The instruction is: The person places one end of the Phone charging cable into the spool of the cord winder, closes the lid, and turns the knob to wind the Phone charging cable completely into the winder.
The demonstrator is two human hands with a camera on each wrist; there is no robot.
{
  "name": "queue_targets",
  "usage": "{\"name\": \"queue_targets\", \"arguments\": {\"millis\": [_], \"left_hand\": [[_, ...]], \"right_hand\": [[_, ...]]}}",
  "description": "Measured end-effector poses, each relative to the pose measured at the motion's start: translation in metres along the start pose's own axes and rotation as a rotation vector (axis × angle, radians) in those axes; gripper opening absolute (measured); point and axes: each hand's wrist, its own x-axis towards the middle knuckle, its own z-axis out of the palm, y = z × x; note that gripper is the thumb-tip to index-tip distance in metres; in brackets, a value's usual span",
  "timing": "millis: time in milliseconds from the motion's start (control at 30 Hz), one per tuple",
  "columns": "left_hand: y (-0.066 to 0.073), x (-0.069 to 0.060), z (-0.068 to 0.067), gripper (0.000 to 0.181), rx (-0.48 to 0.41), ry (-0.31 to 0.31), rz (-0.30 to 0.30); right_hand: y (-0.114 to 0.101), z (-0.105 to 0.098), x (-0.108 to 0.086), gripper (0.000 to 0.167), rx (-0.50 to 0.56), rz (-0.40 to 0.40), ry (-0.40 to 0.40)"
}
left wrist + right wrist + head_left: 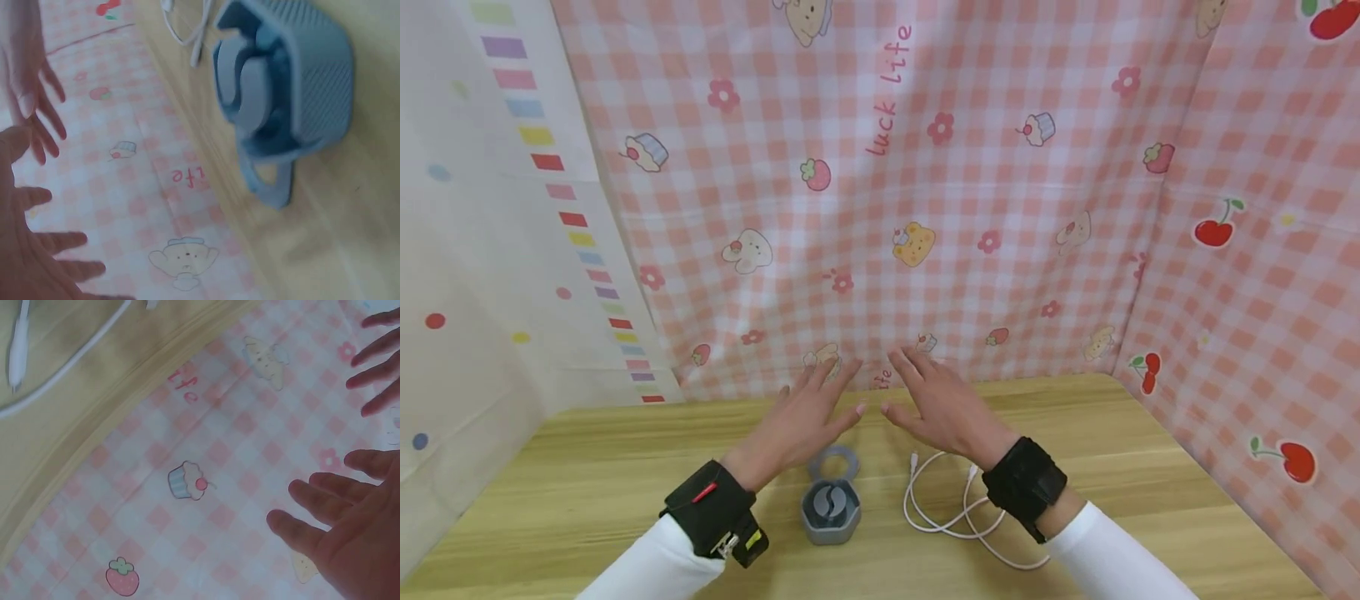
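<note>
Head view: the left hand [797, 429] and right hand [943, 408] are hovering above the table [625, 492], fingers extended, gripping nothing. Left wrist view: the hexagonal container [312, 81] is standing beside a ring [272, 195]. Right wrist view: a white cable [74, 366] is lying on the table.

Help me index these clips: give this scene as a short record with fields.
Left hand: open, fingers spread, holding nothing
Right hand: open, not touching the left, holding nothing
Container: grey, hexagonal, upright on the wood-grain table
Inside container: two curved grey pieces
Ring: grey, flat, just beyond the container; contact unclear
Cable: white, loosely looped, right of the container in the head view
Backdrop: pink-checked printed cloth
</note>
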Motion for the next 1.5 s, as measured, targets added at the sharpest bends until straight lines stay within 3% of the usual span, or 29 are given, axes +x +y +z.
{"name": "queue_targets", "arguments": {"millis": [133,400,633,800,933,1233,1500], "left_hand": [[-0.005,-0.021,0.000,0.069,-0.131,0.019,0.084],[-0.020,-0.060,0.013,0.089,-0.280,-0.063,0.080],[-0.028,-0.081,0.025,0.094,-0.332,-0.066,0.066],[-0.028,-0.088,0.033,0.096,-0.373,-0.102,0.061],[-0.029,-0.091,0.038,0.095,-0.355,-0.117,0.056],[-0.032,-0.091,0.037,0.092,-0.308,-0.171,0.046],[-0.030,-0.089,0.038,0.089,-0.330,-0.193,0.049]], "right_hand": [[-0.008,0.001,-0.011,0.076,0.033,-0.043,0.014],[-0.025,0.011,-0.030,0.083,0.097,-0.096,-0.041],[-0.037,0.025,-0.038,0.086,0.138,-0.057,-0.140],[-0.043,0.037,-0.044,0.086,0.136,-0.060,-0.177],[-0.048,0.046,-0.045,0.085,0.113,-0.078,-0.185],[-0.061,0.057,-0.045,0.086,0.116,-0.091,-0.248],[-0.067,0.060,-0.045,0.080,0.115,-0.117,-0.287]]}}
